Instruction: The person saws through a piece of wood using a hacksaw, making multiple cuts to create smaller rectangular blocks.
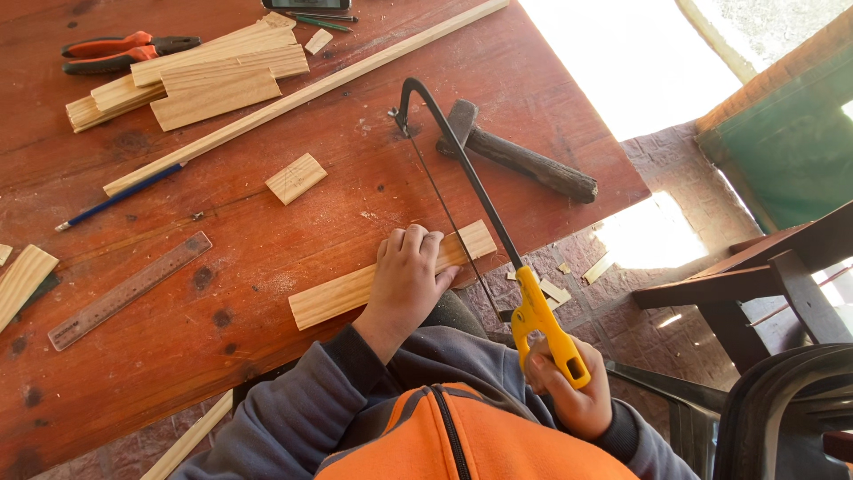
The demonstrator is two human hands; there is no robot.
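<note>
Pressing my left hand [406,276] flat on a slat [338,296], fingers spread over its far edge, I pin it along the near edge of the table [267,240]. My right hand [569,391] is clamped on the yellow handle of a hacksaw [498,231], whose blade crosses the slat just right of my fingers. A hammer [515,156] lies beyond the saw. Far left sit stacked slats [195,80] and pliers [115,52]; a ruler [129,291] and pencil [120,197] lie left

the left hand [406,271] presses a pine slat [338,296] flat at the table [267,240] edge; the right hand [569,387] grips a yellow-handled hacksaw [498,231], blade across the slat.
</note>
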